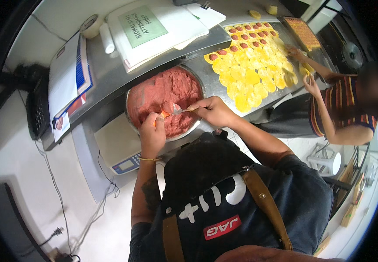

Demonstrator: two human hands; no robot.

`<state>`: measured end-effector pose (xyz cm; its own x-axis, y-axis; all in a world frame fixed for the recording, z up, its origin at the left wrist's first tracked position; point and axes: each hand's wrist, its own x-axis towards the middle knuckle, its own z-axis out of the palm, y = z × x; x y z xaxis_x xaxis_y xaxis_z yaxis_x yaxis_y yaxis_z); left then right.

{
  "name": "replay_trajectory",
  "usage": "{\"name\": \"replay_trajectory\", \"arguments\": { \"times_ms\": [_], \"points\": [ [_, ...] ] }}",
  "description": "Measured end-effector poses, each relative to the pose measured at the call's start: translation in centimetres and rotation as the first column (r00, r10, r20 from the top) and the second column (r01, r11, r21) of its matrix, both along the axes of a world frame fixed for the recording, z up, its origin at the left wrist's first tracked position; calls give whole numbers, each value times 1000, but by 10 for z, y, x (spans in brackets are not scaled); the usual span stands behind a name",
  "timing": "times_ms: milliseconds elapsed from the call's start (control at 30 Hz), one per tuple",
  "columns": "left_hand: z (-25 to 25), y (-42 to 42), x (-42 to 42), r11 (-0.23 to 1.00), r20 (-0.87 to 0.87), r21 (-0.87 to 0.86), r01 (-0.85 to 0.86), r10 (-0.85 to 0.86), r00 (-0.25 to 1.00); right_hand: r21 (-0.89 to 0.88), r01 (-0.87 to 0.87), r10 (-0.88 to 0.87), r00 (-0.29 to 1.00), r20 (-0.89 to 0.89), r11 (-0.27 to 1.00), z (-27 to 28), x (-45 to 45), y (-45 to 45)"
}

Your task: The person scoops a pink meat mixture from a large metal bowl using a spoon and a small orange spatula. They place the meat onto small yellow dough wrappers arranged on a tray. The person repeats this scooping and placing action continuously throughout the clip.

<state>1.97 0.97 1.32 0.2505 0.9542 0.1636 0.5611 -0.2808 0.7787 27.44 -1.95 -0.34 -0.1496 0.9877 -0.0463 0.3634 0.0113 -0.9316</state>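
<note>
A round metal bowl (203, 87) in front of me holds pink-red ground meat (162, 83). Over the meat, my right hand (213, 111) grips the handle of a metal spoon (177, 109). My left hand (153, 131) pinches a small orange utensil (164, 114), mostly hidden by the fingers, with its tip against the spoon's bowl. A lump of meat (168, 106) sits where the two utensils meet. Right of the bowl, overlapping round yellow wrappers (252, 77) cover part of the metal table (208, 77); those in the far rows carry small meat portions (244, 45).
A co-worker's hands (310, 85) handle yellow wrappers at the table's right side, near a filled tray (303, 32). A raised metal shelf (110, 75) with papers (162, 29) overhangs the bowl's far side. A digital scale (117, 144) stands left of the bowl. Cords (50, 167) hang at left.
</note>
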Motion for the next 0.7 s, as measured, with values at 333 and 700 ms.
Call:
{"name": "replay_trajectory", "arguments": {
  "times_ms": [333,700],
  "points": [
    [4,-4,24,966,-622,-107,236,-250,742,122,602,-590,798,-122,789,18,155,-39],
    [28,5,91,981,-794,-192,32,-174,583,669,655,-935,212,284,351,-45,432,65]
  ]
}}
